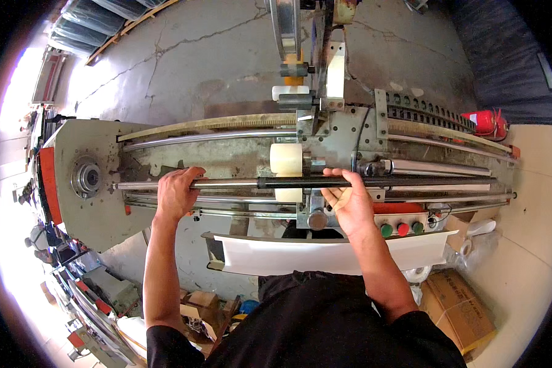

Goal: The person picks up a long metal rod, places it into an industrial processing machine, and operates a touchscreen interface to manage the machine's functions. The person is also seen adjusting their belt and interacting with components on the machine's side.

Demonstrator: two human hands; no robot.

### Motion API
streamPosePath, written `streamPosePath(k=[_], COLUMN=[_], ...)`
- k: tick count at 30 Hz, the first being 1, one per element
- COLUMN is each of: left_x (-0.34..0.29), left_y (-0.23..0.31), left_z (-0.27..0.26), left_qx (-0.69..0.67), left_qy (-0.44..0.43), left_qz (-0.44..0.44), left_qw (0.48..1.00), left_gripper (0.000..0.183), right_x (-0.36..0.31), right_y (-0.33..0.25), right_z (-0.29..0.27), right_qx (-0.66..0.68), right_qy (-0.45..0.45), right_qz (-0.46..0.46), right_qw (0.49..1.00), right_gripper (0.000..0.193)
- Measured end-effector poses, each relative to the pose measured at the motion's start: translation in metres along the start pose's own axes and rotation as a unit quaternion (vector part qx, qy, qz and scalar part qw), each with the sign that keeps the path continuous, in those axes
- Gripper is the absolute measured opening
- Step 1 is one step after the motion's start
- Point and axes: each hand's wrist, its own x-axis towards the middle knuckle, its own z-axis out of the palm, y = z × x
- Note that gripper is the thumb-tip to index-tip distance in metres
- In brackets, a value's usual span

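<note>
While our left hand (179, 191) curls around the silver stretch of the rod (227, 183), our right hand (354, 205) meets its black stretch with loosely parted fingers; we cannot tell whether they grip. Across mid-frame, the rod's long axis runs nearly level, silver end pointing left toward the round hub (88, 178), black end right.

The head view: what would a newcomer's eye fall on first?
Probably the long silver-and-black rod spanning the grey metal machine, its silver part gripped by the left hand, the right hand at its black part. Next, perhaps the cream-coloured roller just beyond the rod, near mid-picture, and the bright red cylinder behind the machine's right end.
</note>
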Motion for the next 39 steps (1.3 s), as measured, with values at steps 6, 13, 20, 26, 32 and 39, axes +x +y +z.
streamPosePath(k=[6, 13, 20, 26, 32, 39], left_x=[0.004, 0.009, -0.008, -0.020, 0.045, 0.051], left_y=[-0.026, -0.034, 0.008, 0.114, 0.178, 0.186], left_z=[0.020, 0.046, 0.054, 0.131, 0.163, 0.144], left_qx=[0.018, 0.008, 0.040, -0.585, -0.759, -0.727], left_qy=[0.040, 0.090, 0.193, 0.361, 0.194, 0.197], left_qz=[-0.045, -0.050, -0.042, -0.289, -0.317, -0.361], left_qw=[0.998, 0.995, 0.980, 0.666, 0.535, 0.550], left_gripper=[0.037, 0.041, 0.053, 0.061, 0.058, 0.062], right_x=[0.009, -0.029, -0.072, -0.062, 0.037, 0.072], right_y=[0.009, -0.014, -0.017, -0.005, -0.024, 0.022], right_z=[0.012, -0.018, -0.090, -0.107, -0.090, -0.082], right_qx=[-0.194, -0.429, -0.444, -0.493, -0.535, -0.718], right_qy=[0.097, -0.042, 0.093, 0.134, 0.011, 0.169], right_qz=[0.034, 0.013, -0.073, -0.221, 0.229, -0.003], right_qw=[0.976, 0.902, 0.888, 0.831, 0.813, 0.675], right_gripper=[0.049, 0.044, 0.033, 0.047, 0.071, 0.056])
